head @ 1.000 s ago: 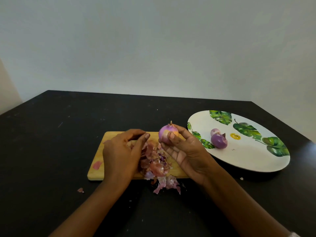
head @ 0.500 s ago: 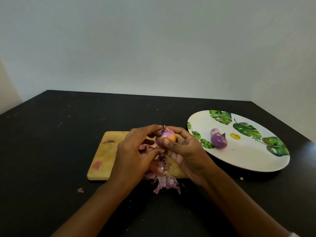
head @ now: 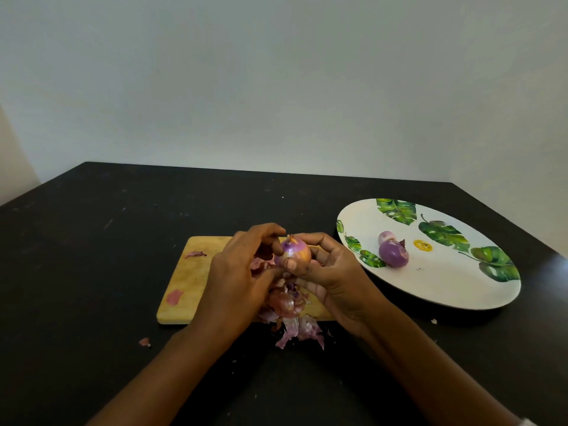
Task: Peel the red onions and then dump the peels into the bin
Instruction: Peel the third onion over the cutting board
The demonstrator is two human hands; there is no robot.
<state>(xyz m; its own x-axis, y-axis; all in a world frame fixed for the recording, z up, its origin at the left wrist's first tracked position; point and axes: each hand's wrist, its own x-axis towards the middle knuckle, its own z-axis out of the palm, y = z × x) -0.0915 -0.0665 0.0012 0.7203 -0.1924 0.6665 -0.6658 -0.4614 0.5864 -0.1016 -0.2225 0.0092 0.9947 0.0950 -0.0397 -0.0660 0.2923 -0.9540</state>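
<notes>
A partly peeled red onion is held above the wooden cutting board, with its stem tip up. My right hand grips it from the right and below, thumb on its front. My left hand holds it from the left, fingertips at the onion's top. Under the hands lies a heap of onion peels, some spilling over the board's near edge onto the table. Two peeled onions, one large and one small, rest on the leaf-patterned plate.
The black table carries the board in the middle and the plate at the right. Loose peel scraps lie on the board and on the table. A pale wall stands behind. No bin is in view.
My left hand rose from the peel heap on the board and joined the right hand at the onion. The onion dropped slightly lower.
</notes>
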